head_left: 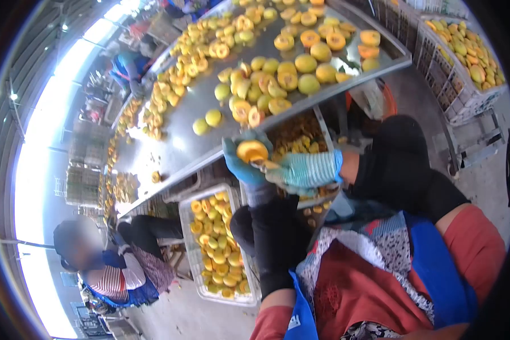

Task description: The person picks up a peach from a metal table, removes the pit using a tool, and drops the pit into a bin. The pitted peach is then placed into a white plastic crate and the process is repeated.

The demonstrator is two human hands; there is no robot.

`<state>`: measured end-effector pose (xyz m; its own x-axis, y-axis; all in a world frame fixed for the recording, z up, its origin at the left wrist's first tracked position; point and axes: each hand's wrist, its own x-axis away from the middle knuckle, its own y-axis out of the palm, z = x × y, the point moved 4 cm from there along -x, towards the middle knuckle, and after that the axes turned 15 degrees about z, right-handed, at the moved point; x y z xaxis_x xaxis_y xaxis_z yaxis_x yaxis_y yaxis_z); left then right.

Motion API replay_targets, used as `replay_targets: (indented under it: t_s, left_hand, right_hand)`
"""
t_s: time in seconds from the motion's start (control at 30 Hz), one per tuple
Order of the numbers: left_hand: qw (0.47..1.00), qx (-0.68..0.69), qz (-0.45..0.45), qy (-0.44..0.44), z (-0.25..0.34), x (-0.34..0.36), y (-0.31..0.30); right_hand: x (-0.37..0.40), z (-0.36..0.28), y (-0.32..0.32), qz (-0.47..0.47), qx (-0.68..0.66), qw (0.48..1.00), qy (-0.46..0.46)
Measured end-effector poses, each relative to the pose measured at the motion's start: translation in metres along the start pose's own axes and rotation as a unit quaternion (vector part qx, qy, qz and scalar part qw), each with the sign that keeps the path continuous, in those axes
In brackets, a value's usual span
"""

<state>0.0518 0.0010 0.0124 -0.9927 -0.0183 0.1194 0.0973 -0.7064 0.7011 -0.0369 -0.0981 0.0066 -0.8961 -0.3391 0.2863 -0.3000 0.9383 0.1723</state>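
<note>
Near the front edge of the metal table [195,153], my left hand [241,161], in a blue-green glove, holds a halved orange-yellow fruit [251,151] with its cut side showing. My right hand [300,171], in a teal glove with a striped cuff, is closed around a small tool, its metal end at the fruit's lower edge. Most of the tool is hidden by the fingers. Whole and halved fruits [266,85] lie on the table just beyond my hands. Below, a white crate [185,226] holds many halved fruits.
Under the table is a bin of fruit scraps [292,133]. A full crate of fruit [436,79] stands at the upper right, near an orange-rimmed bucket [390,101]. A seated co-worker [119,272] is at the lower left; another person [127,68] is across the table.
</note>
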Motion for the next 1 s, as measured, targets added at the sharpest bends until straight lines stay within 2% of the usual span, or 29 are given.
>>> replay_targets:
  t_s: [0.03,0.07,0.1,0.13,0.17,0.3,0.4,0.43,0.47,0.5,0.53,0.57,0.6,0.63,0.67,0.7,0.73,0.77,0.83,0.9,0.93,1.0]
  left_hand:
    - [0.997,-0.045,-0.062,0.012,0.001,-0.001,0.001]
    - [0.998,-0.048,-0.005,-0.027,-0.001,0.003,0.006]
    - [0.994,-0.022,-0.098,-0.044,-0.001,0.002,0.010]
    - [0.985,-0.052,-0.162,-0.033,0.002,0.003,0.007]
    - [0.985,-0.075,-0.153,-0.036,0.008,0.009,0.011]
    - [0.986,-0.129,-0.101,-0.010,0.015,0.013,0.017]
    - [0.996,0.033,0.014,-0.082,0.019,-0.003,0.013]
    - [0.992,0.086,-0.020,-0.090,0.029,-0.016,0.001]
    - [0.995,0.097,-0.001,-0.015,0.046,-0.035,-0.023]
    - [0.980,0.126,0.156,0.006,0.071,-0.026,-0.019]
    - [0.982,0.102,0.154,0.032,0.097,-0.026,-0.028]
    - [0.994,-0.023,0.054,0.097,0.124,-0.034,-0.057]
    - [0.984,-0.096,0.076,0.127,0.148,-0.023,-0.068]
    - [0.963,-0.139,0.157,0.170,0.167,-0.020,-0.082]
    - [0.936,-0.255,0.172,0.171,0.182,-0.016,-0.097]
    - [0.874,-0.384,0.176,0.239,0.195,-0.019,-0.120]
    - [0.791,-0.503,0.174,0.301,0.205,-0.024,-0.135]
    - [0.766,-0.556,0.207,0.246,0.211,-0.028,-0.140]
    - [0.766,-0.564,0.156,0.268,0.196,-0.037,-0.108]
    - [0.770,-0.558,0.083,0.299,0.160,-0.053,-0.072]
    - [0.782,-0.548,0.044,0.294,0.136,-0.066,-0.053]
    - [0.813,-0.528,-0.023,0.244,0.092,-0.099,-0.027]
  right_hand:
    - [0.005,-0.006,0.000,-0.034,-0.072,0.997,0.018]
    - [0.007,-0.011,0.002,-0.046,-0.098,0.993,0.044]
    - [0.006,-0.007,0.002,-0.061,-0.099,0.988,0.102]
    - [0.003,-0.002,0.006,-0.082,-0.109,0.988,0.070]
    - [0.010,-0.010,0.008,-0.087,-0.106,0.988,0.070]
    - [0.016,-0.014,0.011,-0.044,-0.052,0.997,0.038]
    - [0.014,-0.010,0.009,0.002,0.031,0.999,0.021]
    - [0.014,-0.009,0.008,0.017,0.067,0.997,0.017]
    - [0.004,-0.002,0.001,0.055,0.143,0.983,-0.097]
    - [-0.012,0.017,-0.009,0.091,0.215,0.950,-0.207]
    - [-0.016,0.030,-0.012,0.122,0.280,0.901,-0.308]
    - [-0.021,0.033,-0.021,0.143,0.394,0.887,-0.195]
    - [-0.012,0.018,-0.028,0.175,0.328,0.917,-0.141]
    - [-0.028,0.026,-0.039,0.193,0.356,0.905,-0.130]
    - [-0.043,0.035,-0.050,0.222,0.390,0.873,-0.190]
    - [-0.036,0.025,-0.058,0.251,0.412,0.866,-0.131]
    - [-0.026,0.010,-0.061,0.279,0.432,0.855,-0.072]
    - [-0.025,0.000,-0.055,0.280,0.427,0.856,-0.080]
    - [-0.025,-0.011,-0.048,0.279,0.423,0.857,-0.096]
    - [-0.024,-0.004,-0.050,0.282,0.458,0.832,-0.137]
    - [-0.024,-0.007,-0.054,0.290,0.474,0.814,-0.165]
    - [-0.030,-0.002,-0.062,0.307,0.473,0.813,-0.146]
